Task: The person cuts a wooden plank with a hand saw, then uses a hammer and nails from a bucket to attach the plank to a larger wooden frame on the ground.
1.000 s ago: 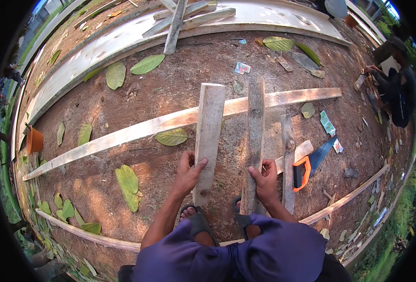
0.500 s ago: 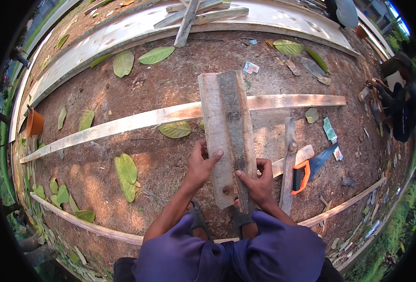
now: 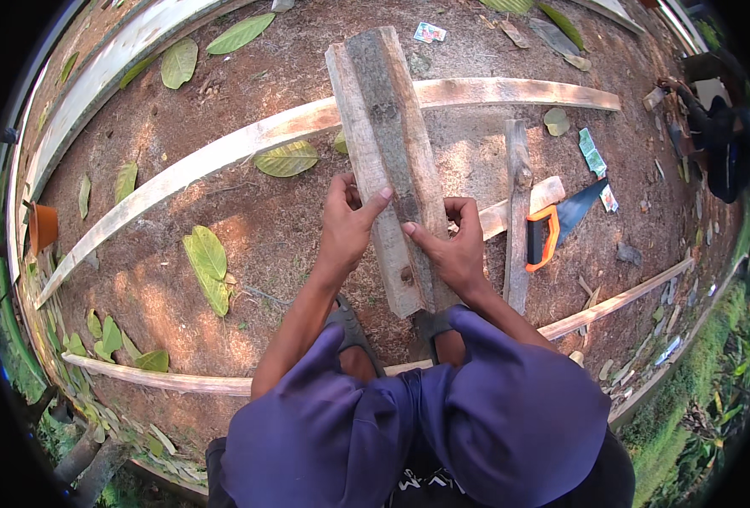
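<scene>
1. So I've got my left hand [image 3: 349,222] mostly closed on a pale board [image 3: 370,165], thumb flat on the top face, fingers curled around the left long side. The fingertips are out of my sight behind the wood.
2. My right hand [image 3: 455,252] is in a similar half-closed pinch on a darker grey-brown board [image 3: 398,152]. Thumb's on its face close to the seam, fingers round the right side, and some of those are hidden too.
3. Both boards are up off the dirt ground [image 3: 159,229], roughly midway between its left and right edges, side by side with their long sides together. They lean a bit, far ends to the left, near ends above my sandals [image 3: 354,330].
4. Beyond my hands a long pale strip [image 3: 248,140] runs across most of the ground, passing below the held boards.
5. Over toward the right edge, a knotty board [image 3: 517,203] lies across a pale offcut [image 3: 547,196]. The saw [image 3: 576,212] with the orange-and-black handle is right beside it; can't tell if they touch. Green wrapper [image 3: 592,152] near the blade tip.
6. Orange bucket [image 3: 43,227] by the left edge, co-worker [image 3: 726,140] crouched by the right edge.
</scene>
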### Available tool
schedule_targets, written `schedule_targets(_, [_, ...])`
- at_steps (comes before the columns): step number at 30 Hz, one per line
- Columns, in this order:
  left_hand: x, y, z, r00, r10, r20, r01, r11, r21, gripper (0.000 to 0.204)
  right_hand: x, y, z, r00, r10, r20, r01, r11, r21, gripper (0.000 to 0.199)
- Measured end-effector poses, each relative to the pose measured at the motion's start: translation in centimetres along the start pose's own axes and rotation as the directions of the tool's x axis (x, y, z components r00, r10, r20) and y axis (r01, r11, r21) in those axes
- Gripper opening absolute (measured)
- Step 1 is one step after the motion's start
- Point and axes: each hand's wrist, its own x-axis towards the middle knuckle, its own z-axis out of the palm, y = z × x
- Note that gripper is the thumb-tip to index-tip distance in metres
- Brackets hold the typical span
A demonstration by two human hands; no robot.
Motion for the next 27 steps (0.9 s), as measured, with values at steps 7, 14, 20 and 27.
schedule_targets(7, [0.1, 0.1, 0.5, 0.997, 0.008, -0.076, -0.008, 1.000, 0.006, 0.046, 0.2, 1.2, 0.7, 0.997, 0.078, -0.005, -0.078, 0.995, 0.063, 0.057])
schedule_targets(14, [0.6, -0.3, -0.1, 0.995, -0.034, -0.098, 0.046, 0.992, 0.119, 0.044, 0.1, 0.2, 1.0, 0.991, 0.133, 0.024, -0.134, 0.990, 0.051, 0.059])
schedule_targets(20, [0.0, -0.3, 0.5, 0.993, -0.039, -0.111, 0.054, 0.990, 0.132, 0.045, -0.5, 1.6, 1.4, 0.988, 0.153, 0.026, -0.155, 0.977, 0.146, 0.056])
schedule_targets(27, [-1.7, -0.6, 1.1, 0.990, 0.098, -0.101, -0.084, 0.987, 0.140, 0.048, -1.9, 2.7, 1.1, 0.998, 0.058, -0.018, -0.053, 0.977, 0.205, 0.052])
